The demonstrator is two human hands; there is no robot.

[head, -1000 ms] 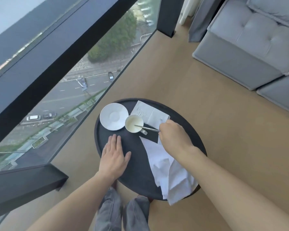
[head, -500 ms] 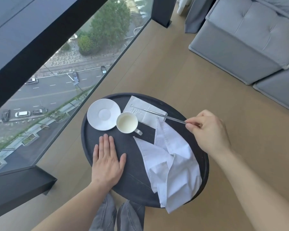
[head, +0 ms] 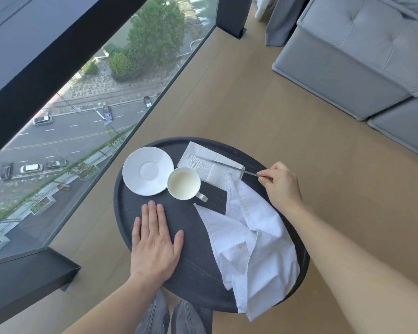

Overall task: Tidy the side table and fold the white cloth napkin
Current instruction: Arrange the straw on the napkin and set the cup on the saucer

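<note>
A round dark side table [head: 203, 280] stands by the window. On it lie a white saucer [head: 148, 170], a white cup [head: 184, 186] beside it, a folded paper napkin [head: 204, 165] at the far side, and a crumpled white cloth napkin [head: 256, 247] that hangs over the near right edge. My right hand [head: 281, 184] pinches the handle end of a thin metal spoon [head: 227, 164], which lies across the paper napkin. My left hand [head: 155, 244] rests flat on the table, fingers together, holding nothing.
A floor-to-ceiling window [head: 82, 104] with a dark frame runs along the left. A grey tufted sofa [head: 362, 56] stands at the upper right. Wooden floor [head: 251, 104] lies between. My knees [head: 174, 317] are at the table's near edge.
My right hand took the spoon out of the cup, carried it right, and now lowers it across the paper napkin. The left hand stayed flat on the table.
</note>
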